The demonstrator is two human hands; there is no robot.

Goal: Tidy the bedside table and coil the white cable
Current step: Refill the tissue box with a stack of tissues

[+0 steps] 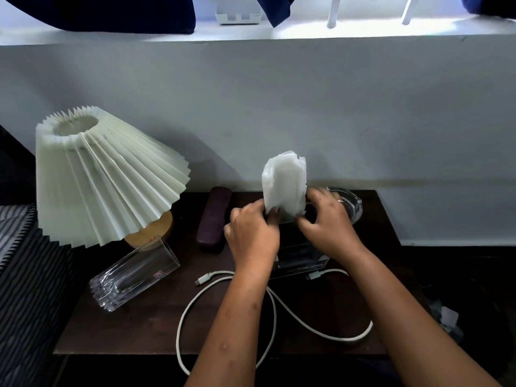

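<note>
table: dark brown wooden bedside table [156,325], cluttered, against a pale wall.
lamp: cream pleated paper shade on a round wooden base [111,174], back left, tilted.
glass: clear ribbed tumbler [134,275] lying on its side in front of the lamp. Fragile, will roll.
cable: long white charging cable [275,303] sprawled in loose loops across the front, one loop over the edge, both plugs near the black box. Light, limp, slightly springy. Judgement: take one plug end, wind loops by hand.
case: dark purple oblong case [213,219], flat, left of the hands.
box: black glossy box [301,261], under the hands, mostly hidden.
tissues: white soft tissue wad [284,182] standing up from the box. Crushes easily.
ashtray: clear glass ashtray [351,205], behind right hand.
left hand [252,233]: fingers pinching the wad's lower left.
right hand [326,222]: fingers curled at the wad's lower right; actual contact unclear.
</note>
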